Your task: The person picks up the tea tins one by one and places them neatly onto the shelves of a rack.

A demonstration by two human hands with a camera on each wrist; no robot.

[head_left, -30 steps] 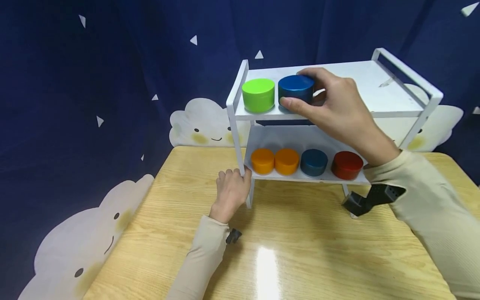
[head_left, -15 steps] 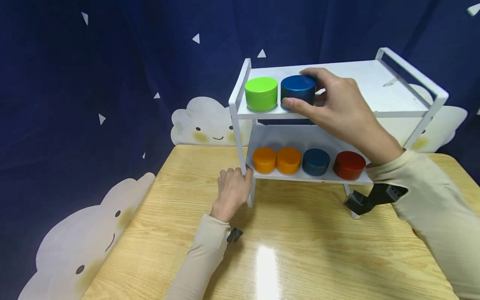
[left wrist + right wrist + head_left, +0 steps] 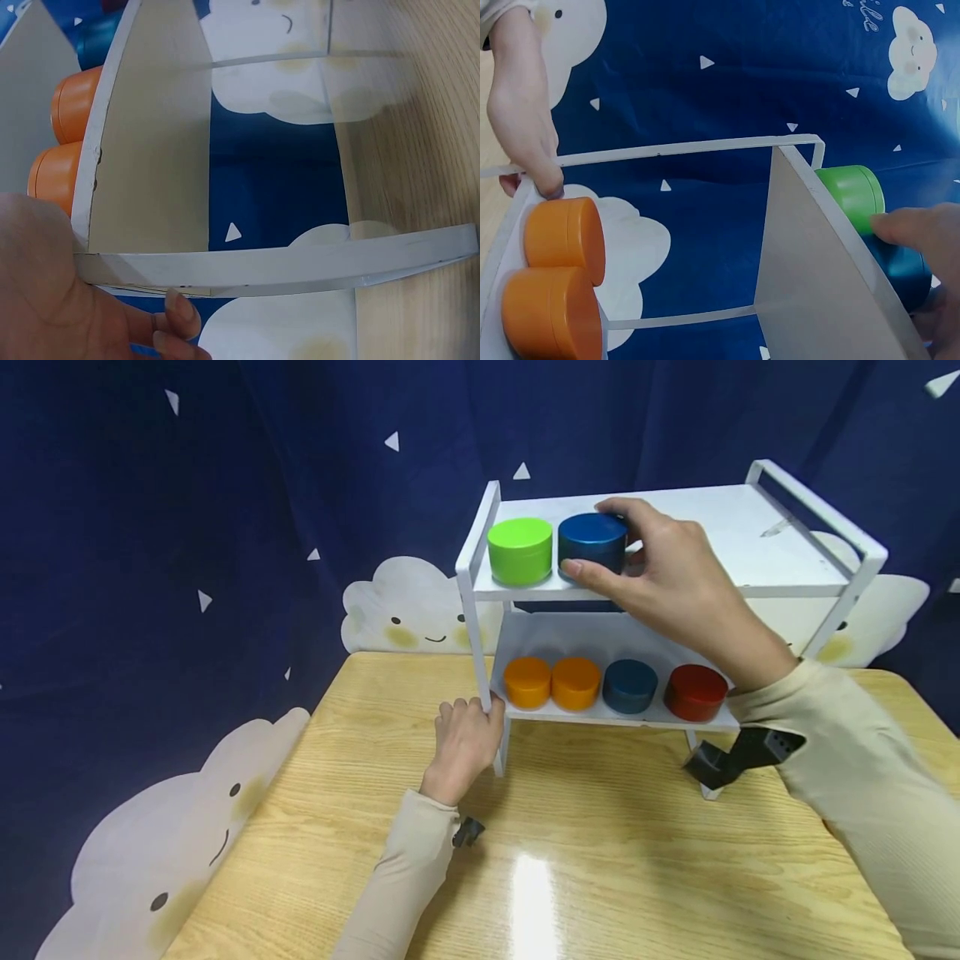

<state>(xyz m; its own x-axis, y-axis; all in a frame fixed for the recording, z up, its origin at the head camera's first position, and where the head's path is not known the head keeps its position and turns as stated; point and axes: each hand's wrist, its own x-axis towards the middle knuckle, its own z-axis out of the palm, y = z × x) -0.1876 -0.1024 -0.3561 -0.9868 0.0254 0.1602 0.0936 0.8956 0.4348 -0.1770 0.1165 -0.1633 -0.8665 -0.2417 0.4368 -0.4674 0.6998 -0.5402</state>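
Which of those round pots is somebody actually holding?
The blue pot on the top shelf, beside the green pot. Only this one is gripped, by the right hand; the other blue pot stands one level below.

Long beige sleeves cover both arms, the left sleeve and the right sleeve alike plain, with soft creases and cuffs ending at the wrists. Fine ribbing shows on the right one. The left hand and right hand are bare. A black angular mount, blocky at one end and dotted with small marks, juts from the right cuff; a smaller-looking black piece shows beside the left.
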